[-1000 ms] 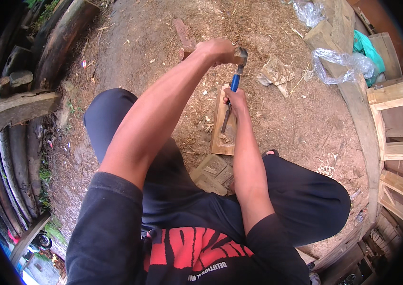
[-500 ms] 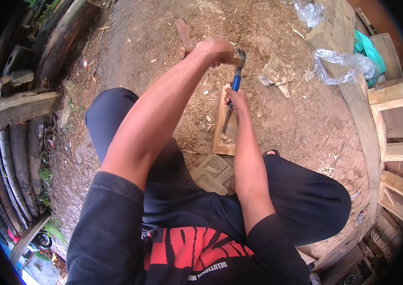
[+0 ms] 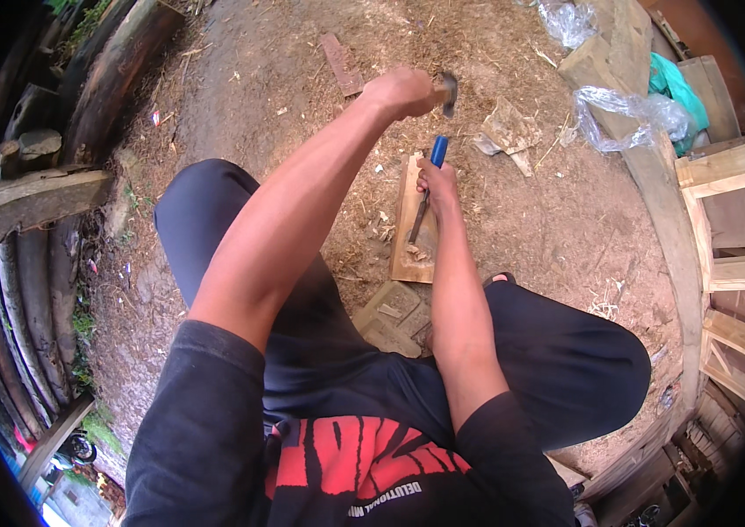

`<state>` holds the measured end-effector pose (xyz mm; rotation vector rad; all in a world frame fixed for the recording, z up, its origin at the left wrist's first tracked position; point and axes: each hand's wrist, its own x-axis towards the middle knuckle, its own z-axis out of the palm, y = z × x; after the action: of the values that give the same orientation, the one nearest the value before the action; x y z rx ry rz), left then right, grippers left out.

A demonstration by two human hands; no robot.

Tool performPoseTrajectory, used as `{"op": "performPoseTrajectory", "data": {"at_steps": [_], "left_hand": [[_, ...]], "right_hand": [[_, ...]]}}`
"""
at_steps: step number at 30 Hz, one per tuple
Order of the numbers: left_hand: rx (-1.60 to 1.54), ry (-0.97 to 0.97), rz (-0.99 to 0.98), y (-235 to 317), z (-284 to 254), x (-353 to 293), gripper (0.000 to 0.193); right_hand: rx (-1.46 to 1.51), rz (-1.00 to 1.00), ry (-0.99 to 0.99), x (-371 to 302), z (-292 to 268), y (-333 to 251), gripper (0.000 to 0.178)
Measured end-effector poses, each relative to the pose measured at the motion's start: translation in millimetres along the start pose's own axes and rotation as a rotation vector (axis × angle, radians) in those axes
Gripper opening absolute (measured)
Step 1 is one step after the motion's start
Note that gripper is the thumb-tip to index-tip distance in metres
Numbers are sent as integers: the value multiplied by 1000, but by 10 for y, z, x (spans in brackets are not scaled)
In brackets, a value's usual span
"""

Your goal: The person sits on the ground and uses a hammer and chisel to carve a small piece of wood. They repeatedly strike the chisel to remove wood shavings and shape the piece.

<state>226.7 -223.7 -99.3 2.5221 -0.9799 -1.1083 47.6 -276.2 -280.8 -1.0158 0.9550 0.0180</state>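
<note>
The chisel (image 3: pixel 438 153) slants over the board (image 3: pixel 401 249), its tip hard to make out among wood chips (image 3: pixel 416 253); the right hand (image 3: pixel 442 185) curls round it, hiding its middle. Bare earth (image 3: pixel 548 255) surrounds them. Above, the outstretched left hand (image 3: pixel 401 93) clasps the hammer (image 3: pixel 449 94), covering most of its handle. Logs (image 3: pixel 118 79) run off left.

- Holding left arm (image 3: pixel 289 211) diagonally forward and rightward, with left hand (image 3: pixel 401 93) clenched.
- Holding right arm (image 3: pixel 465 299) forward, with right hand (image 3: pixel 440 184) closed, less far out.
</note>
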Motion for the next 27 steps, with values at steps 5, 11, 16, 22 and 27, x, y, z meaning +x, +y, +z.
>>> {"op": "performPoseTrajectory", "data": {"at_steps": [5,11,16,22,27], "left_hand": [[-25,-55,2,43,-21,-28,36],[54,30,-17,155,-108,-209,30],[46,83,5,52,-79,-255,35],[89,-62,-16,139,-211,-445,34],[-50,146,11,-84,-47,-245,34]], "right_hand": [[11,-59,-18,-116,48,-57,25],[15,-82,-45,-132,40,-73,25],[26,-70,-22,-185,62,-103,25],[-103,-74,-4,-181,114,-104,23],[-136,-74,-3,-110,130,-56,23]]}}
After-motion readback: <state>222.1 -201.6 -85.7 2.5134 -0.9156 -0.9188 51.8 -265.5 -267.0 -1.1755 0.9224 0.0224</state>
